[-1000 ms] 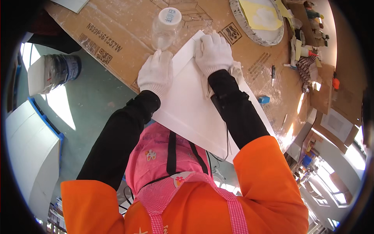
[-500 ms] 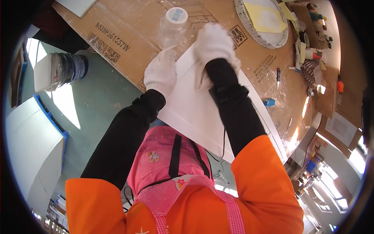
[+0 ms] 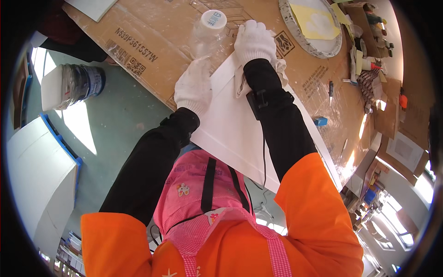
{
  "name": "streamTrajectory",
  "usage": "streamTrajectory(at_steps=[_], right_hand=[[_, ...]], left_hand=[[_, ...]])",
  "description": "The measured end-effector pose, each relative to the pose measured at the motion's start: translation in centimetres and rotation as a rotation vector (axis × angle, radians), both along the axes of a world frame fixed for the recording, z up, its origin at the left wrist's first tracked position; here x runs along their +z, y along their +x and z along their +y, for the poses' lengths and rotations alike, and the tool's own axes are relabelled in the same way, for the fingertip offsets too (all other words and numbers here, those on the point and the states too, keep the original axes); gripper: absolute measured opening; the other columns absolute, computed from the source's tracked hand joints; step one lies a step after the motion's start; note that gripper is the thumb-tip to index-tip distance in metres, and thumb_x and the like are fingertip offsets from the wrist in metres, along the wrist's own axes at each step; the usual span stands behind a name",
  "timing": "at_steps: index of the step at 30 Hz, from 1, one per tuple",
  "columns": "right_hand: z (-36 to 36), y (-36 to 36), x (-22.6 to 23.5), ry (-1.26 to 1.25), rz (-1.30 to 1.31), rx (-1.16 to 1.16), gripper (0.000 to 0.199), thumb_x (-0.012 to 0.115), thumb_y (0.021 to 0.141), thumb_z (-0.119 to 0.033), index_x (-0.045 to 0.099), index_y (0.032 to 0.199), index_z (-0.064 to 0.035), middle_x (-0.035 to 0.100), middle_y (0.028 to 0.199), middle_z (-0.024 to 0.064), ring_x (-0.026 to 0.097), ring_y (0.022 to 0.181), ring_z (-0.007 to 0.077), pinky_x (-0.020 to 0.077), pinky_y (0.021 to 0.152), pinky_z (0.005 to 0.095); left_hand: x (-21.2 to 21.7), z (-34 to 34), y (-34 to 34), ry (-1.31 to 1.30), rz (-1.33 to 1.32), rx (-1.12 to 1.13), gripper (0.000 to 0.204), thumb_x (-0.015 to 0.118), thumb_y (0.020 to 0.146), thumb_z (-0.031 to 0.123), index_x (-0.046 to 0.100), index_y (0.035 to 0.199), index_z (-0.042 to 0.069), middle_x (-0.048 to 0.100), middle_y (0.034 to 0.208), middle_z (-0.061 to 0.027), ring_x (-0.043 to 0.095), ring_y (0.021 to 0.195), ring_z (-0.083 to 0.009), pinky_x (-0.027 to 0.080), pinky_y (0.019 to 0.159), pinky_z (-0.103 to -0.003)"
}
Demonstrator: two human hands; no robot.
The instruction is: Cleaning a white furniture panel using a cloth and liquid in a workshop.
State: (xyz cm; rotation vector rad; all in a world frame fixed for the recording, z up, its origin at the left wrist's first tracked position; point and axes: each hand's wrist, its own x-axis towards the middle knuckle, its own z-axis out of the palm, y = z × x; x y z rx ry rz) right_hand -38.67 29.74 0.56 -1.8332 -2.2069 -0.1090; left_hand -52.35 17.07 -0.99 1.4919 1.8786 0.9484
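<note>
1. White board (image 3: 226,127): flat on the cardboard-covered tabletop (image 3: 170,69), angled, near part jutting past the edge toward the person's pink apron (image 3: 189,189). Far corner hidden by the right glove.
2. Left hand (image 3: 194,85): white knit glove, back up, at the board's left edge. Fingers close together, pointing away from the body. Can't tell if it pinches the edge or just presses.
3. Right hand (image 3: 255,42): white knit glove, knuckles up, over the board's far end. Fingers bent, side by side; undersides hidden, so can't tell what they grip.
4. Beige cloth (image 3: 279,69): bunched under the right hand and wrist, showing both sides of the wrist, over the board.
5. Clear jar (image 3: 205,40), white lid: just past the left fingertips. Contact unclear.
6. Far right: round tray (image 3: 295,40), speckled rim, yellow sheet (image 3: 318,21) in it.
7. Right of board: slim dark-and-light tool (image 3: 331,93); small blue block (image 3: 320,121) closer to the board edge.
8. Floor, left: bucket (image 3: 87,81), well apart from the board.
</note>
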Motion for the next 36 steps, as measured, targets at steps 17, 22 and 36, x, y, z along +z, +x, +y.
streamTrajectory(at_steps=[17, 22, 36], right_hand=[[-5.1, -2.4, -0.4, -0.015, 0.002, 0.064, 0.025, 0.056, 0.1, -0.033, 0.063, 0.098, -0.009, 0.064, 0.099, 0.0137, 0.064, 0.094, 0.0336, 0.0505, 0.083, 0.0471], [-14.6, -5.2, 0.4, -0.212, 0.308, 0.15, 0.016, 0.061, 0.094, -0.025, 0.061, 0.095, -0.0093, 0.062, 0.095, 0.0152, 0.063, 0.092, 0.0351, 0.0489, 0.082, 0.046], [-12.4, 3.6, 7.1, -0.086, 1.712, -0.25, 0.022, 0.068, 0.099, -0.029, 0.061, 0.098, -0.0084, 0.068, 0.102, 0.0051, 0.065, 0.088, 0.017, 0.0521, 0.076, 0.0345]], left_hand=[[-0.4, -0.8, -0.9, 0.069, -0.118, 0.026, 0.031, 0.042, 0.106, 0.03, 0.057, 0.123, 0.009, 0.067, 0.113, -0.0199, 0.064, 0.102, -0.0449, 0.05, 0.087, -0.052], [-3.0, -1.3, -2.3, 0.225, -0.586, 0.215, 0.03, 0.04, 0.108, 0.031, 0.058, 0.112, 0.007, 0.059, 0.081, -0.0061, 0.057, 0.068, -0.02, 0.049, 0.069, -0.034], [2.3, -9.0, -0.8, 0.177, -0.715, 0.329, 0.033, 0.04, 0.11, 0.033, 0.061, 0.111, 0.008, 0.064, 0.094, -0.0015, 0.055, 0.077, -0.0075, 0.047, 0.07, -0.024]])
